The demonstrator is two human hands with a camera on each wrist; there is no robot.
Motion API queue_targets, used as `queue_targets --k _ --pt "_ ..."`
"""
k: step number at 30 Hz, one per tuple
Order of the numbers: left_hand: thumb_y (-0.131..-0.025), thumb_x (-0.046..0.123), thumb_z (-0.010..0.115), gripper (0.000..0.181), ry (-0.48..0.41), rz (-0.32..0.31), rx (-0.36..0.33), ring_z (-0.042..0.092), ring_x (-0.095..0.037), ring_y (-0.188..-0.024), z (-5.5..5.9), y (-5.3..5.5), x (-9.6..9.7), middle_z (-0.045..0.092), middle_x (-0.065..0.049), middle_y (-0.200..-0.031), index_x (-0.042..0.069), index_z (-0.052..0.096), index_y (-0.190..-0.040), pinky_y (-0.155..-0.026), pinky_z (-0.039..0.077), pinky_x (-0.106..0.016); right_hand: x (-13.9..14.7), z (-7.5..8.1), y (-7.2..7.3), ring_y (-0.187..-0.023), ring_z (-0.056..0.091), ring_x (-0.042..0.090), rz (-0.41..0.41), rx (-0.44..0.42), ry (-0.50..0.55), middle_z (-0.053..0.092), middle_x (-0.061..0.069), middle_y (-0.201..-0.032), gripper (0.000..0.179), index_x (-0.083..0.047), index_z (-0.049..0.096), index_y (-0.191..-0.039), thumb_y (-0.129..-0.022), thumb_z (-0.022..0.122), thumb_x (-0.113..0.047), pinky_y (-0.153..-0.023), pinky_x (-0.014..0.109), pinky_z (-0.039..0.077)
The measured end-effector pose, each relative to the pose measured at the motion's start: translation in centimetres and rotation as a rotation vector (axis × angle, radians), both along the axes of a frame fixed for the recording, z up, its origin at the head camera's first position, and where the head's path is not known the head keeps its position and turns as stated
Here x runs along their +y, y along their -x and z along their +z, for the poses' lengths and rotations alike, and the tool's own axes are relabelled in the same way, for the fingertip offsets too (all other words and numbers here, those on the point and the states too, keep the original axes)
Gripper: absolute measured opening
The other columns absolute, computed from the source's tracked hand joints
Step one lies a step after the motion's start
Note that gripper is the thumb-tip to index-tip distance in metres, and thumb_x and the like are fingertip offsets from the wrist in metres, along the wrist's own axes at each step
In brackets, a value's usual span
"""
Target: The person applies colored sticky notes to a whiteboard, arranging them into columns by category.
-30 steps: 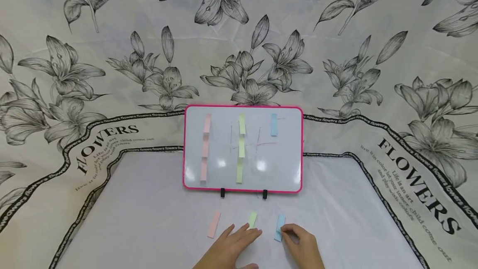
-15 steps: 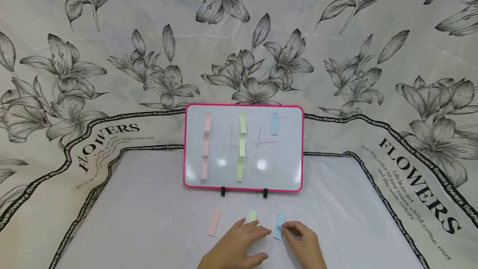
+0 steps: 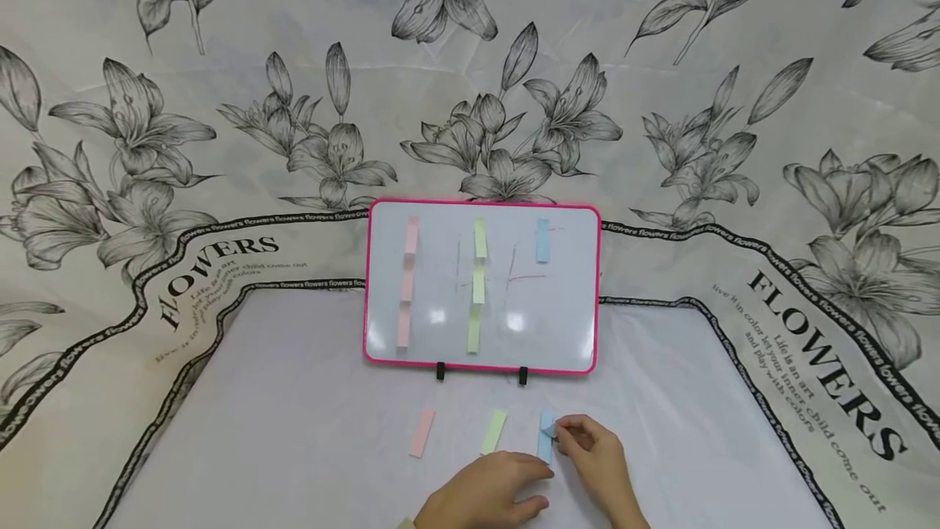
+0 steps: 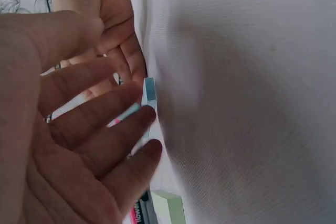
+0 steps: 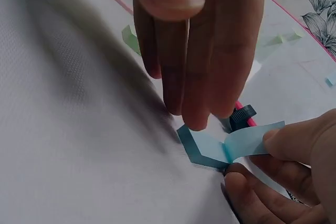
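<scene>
A pad of narrow blue sticky notes lies on the white cloth. Between thumb and fingers, my right hand pinches its top note, which is peeled up and bent away from the pad. My left hand reaches across to the pad's near end with fingers extended. In the right wrist view its fingertips come close to the pad's edge; whether they touch cannot be told. A green pad lies just beyond the left hand, with a pink pad farther left.
A pink-framed whiteboard stands behind the pads on black feet. It bears a column of pink notes, a column of green notes and one blue note at upper right. A flower-printed cloth hangs behind.
My left hand has moved right, from over the green pad to the blue pad's near end. The blue note in my right hand is lifted more, and the blue pad has turned straighter.
</scene>
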State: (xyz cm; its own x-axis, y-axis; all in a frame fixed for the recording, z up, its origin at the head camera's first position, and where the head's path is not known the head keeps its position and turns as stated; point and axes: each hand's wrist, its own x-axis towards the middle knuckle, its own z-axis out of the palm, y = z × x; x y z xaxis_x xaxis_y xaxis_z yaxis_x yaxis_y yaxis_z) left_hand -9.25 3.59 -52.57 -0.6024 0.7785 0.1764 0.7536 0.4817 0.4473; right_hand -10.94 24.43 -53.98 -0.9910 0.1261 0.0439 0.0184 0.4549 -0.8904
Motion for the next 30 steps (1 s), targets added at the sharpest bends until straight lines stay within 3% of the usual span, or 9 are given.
queue_targets --k 9,15,22,30 --pt "-0.099 0.031 0.069 0.029 0.09 0.057 -0.039 0.066 0.003 -0.111 0.03 0.03 0.4 0.071 0.014 -0.125 0.019 0.074 -0.124 -0.087 0.053 -0.014 0.28 -0.05 -0.25 -0.085 0.075 0.014 -0.059 -0.079 0.122 0.074 0.016 -0.106 0.016 0.004 0.071 -0.109 -0.097 0.07 -0.006 -0.073 0.024 0.062" --pt "-0.1 0.026 0.068 0.026 0.036 0.063 -0.09 0.065 0.004 -0.111 -0.42 0.09 0.19 0.073 0.012 -0.12 0.015 0.074 -0.123 -0.09 0.051 -0.014 0.2 -0.22 -0.35 -0.083 0.074 0.01 -0.048 -0.072 0.104 0.074 0.015 -0.106 0.016 0.003 0.072 -0.107 -0.094 0.073 -0.006 -0.073 0.022 0.061" --pt "-0.099 0.023 0.069 0.027 0.001 0.105 -0.135 0.066 -0.004 -0.117 -0.32 0.55 0.29 0.074 0.008 -0.122 0.011 0.073 -0.123 -0.1 0.053 -0.022 0.17 0.19 -0.06 -0.083 0.074 0.011 -0.038 -0.067 0.179 0.074 0.017 -0.105 0.015 0.004 0.073 -0.105 -0.093 0.075 -0.006 -0.075 0.024 0.062" --pt "-0.099 0.022 0.07 0.028 -0.015 0.154 -0.268 0.066 -0.004 -0.118 -0.07 -0.03 0.74 0.074 0.008 -0.121 0.01 0.073 -0.124 -0.099 0.053 -0.023 0.75 -0.33 -0.48 -0.081 0.074 0.013 -0.05 -0.129 0.25 0.073 0.018 -0.107 0.019 0.006 0.071 -0.108 -0.094 0.074 -0.008 -0.078 0.025 0.062"
